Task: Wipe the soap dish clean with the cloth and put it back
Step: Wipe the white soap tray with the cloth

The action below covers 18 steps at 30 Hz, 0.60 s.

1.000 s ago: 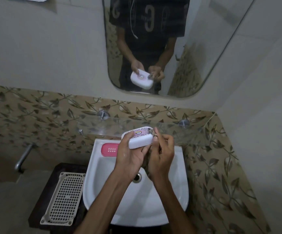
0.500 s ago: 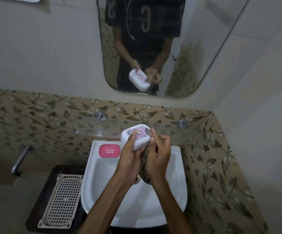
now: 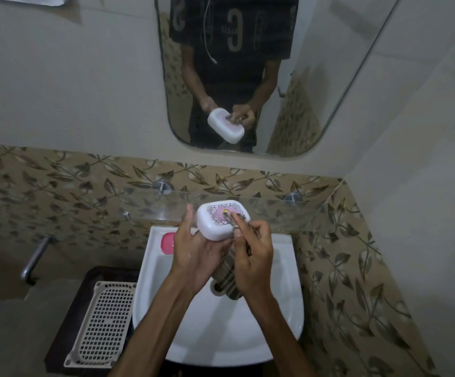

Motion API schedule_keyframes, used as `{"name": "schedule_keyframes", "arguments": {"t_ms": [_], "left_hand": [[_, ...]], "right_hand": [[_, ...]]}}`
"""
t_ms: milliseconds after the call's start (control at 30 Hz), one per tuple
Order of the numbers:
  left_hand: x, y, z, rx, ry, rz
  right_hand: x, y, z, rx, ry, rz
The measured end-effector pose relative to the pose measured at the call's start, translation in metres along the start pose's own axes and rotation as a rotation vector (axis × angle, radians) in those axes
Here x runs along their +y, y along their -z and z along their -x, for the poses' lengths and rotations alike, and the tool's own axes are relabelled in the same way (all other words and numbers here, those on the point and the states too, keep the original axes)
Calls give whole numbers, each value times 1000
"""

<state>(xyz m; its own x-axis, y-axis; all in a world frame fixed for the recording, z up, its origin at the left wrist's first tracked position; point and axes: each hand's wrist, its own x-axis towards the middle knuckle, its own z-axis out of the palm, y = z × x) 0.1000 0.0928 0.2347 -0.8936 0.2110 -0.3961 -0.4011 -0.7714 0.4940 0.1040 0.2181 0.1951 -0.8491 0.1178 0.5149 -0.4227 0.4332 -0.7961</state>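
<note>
From the head view, the soap dish [image 3: 222,219] sits up at about twelve o'clock from the wrists, held over the far rim of the white sink [image 3: 283,317] and just in front of the glass shelf [image 3: 275,210]. The left hand [image 3: 193,254] cups it from below and from nine o'clock, fingers curled round its white body. The right hand [image 3: 251,257] pinches the striped cloth [image 3: 229,276] — one corner pressed onto the patterned lid, the rest trailing down toward six o'clock over the drain. The likeliest slip, I judge, is the dish itself: its plastic looks smooth and may be soapy, so a hard rub from three o'clock could push it out of the left palm and drop it into the basin. The hanging cloth tail could also drag across the wet bowl and smear the dish again. At nine o'clock from the dish a pink holder [image 3: 168,242] rests on the sink rim, and a white grid tray [image 3: 104,322] lies at seven o'clock. The mirror [image 3: 316,77] at twelve o'clock shows the same hold from the front — nothing further.
</note>
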Motion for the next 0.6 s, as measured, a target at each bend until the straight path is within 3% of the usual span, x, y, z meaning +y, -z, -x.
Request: {"name": "schedule_keyframes", "arguments": {"t_ms": [67, 300, 433, 600], "left_hand": [[9, 7, -2, -9, 75, -51], [24, 18, 4, -147, 234, 33], [20, 20, 13, -191, 278, 138], [9, 23, 22, -196, 319, 37]], "right_hand": [[6, 9, -6, -2, -52, -2], [4, 34, -19, -173, 45, -21], [0, 41, -20, -164, 36, -55], [-6, 43, -23, -172, 36, -66]]}}
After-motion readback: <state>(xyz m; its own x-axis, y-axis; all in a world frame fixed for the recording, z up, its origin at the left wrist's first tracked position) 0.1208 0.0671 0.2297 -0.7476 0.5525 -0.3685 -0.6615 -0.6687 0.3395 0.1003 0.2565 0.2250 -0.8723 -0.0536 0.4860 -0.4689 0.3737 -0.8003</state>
